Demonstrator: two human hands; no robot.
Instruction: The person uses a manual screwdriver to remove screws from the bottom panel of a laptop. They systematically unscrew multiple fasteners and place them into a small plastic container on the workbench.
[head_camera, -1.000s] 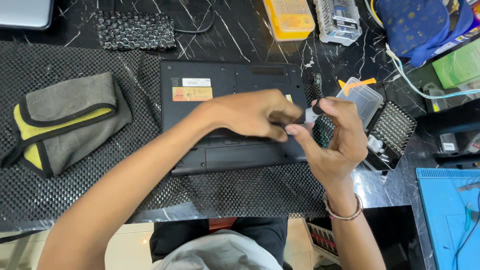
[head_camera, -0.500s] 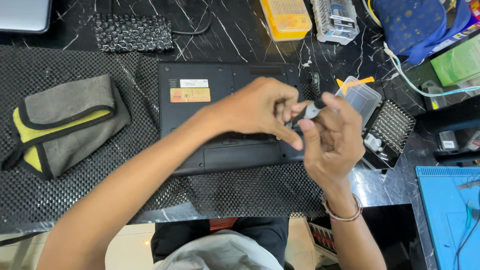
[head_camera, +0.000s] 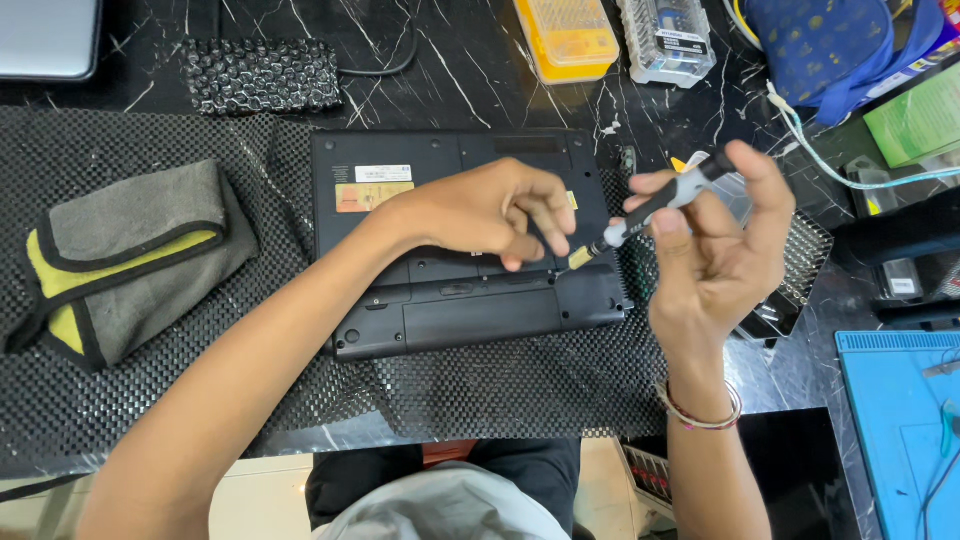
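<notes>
A black laptop (head_camera: 420, 300) lies bottom side up on a black mesh mat (head_camera: 200, 420). My left hand (head_camera: 490, 210) rests on its underside, fingers curled near a small yellow piece (head_camera: 580, 257) at the right part of the base. My right hand (head_camera: 715, 235) holds a grey and black screwdriver (head_camera: 655, 205) tilted, its tip pointing down left at that yellow piece next to my left fingertips. A bangle sits on my right wrist.
A grey and yellow pouch (head_camera: 120, 255) lies left on the mat. A bubble-wrap piece (head_camera: 262, 75) and a yellow bit case (head_camera: 568, 38) sit at the back, with a clear bit box (head_camera: 665, 40) beside it. A blue mat (head_camera: 895, 430) is at the right.
My right hand has lifted and turned, so the screwdriver now shows at a slant with its tip at the laptop's base. My left hand stayed on the laptop.
</notes>
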